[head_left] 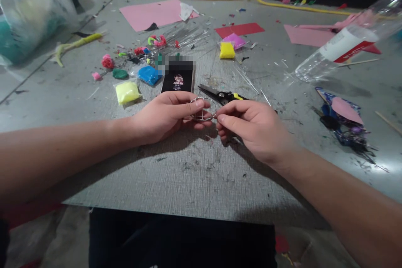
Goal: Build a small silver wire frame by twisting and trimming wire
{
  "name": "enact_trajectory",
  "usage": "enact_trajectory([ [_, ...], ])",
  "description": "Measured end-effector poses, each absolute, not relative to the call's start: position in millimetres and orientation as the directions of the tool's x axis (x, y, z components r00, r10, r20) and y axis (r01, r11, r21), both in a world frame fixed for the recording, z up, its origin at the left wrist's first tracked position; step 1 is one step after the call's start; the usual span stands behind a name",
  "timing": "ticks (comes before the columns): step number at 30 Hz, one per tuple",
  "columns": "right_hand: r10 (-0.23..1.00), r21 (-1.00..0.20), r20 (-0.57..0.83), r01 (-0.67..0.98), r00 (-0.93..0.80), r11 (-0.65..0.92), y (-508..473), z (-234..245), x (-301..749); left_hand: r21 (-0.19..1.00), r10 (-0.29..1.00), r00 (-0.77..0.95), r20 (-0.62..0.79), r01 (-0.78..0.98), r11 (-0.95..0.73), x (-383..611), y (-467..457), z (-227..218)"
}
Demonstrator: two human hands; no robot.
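Between my hands is a small round wire frame (202, 116) with crossing wires inside its ring. My left hand (171, 113) grips its left side, thumb on top and fingers beneath. The thumb and forefinger of my right hand (248, 125) pinch the frame's right edge, where the wire seems twisted; the exact wire end is too small to make out. Just beyond the frame lie black scissors (222, 95) with a yellow part on the handle, partly behind my right hand. A phone (178, 77) with a lit screen lies behind my left hand.
Clay packets in pale yellow (128, 93), blue (149, 75) and yellow (227, 50) lie beyond my hands, near loose wires (188, 37). A plastic bottle (333, 56) stands at right, by a dark blue decorated piece (342, 121). A plastic bag (34, 12) fills the left corner.
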State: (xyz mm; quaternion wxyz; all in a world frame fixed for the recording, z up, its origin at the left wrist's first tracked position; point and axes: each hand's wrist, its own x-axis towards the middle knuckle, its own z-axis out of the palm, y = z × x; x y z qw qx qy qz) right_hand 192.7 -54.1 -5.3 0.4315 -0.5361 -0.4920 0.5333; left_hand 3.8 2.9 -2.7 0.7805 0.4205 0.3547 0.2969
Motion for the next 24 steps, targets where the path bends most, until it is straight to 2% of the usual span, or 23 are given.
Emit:
enact_trajectory([
  [8, 0.986, -0.988, -0.145, 0.067, -0.081, -0.14, -55.0, -6.8, 194.8, 0.895, 0.751, 0.604, -0.268, -0.132, 0.426, 3.4, 4.2, -4.0],
  [16, 0.961, -0.975, -0.22, 0.01, -0.164, -0.222, -54.9, -9.7, 195.2, 0.962, 0.659, 0.706, -0.26, 0.135, 0.236, -0.6, 5.2, 2.9],
  [24, 0.936, -0.984, -0.177, 0.072, -0.305, -0.163, -55.8, -5.6, 198.2, 0.967, 0.61, 0.759, -0.229, 0.107, 0.23, -2.0, 5.9, 4.2],
])
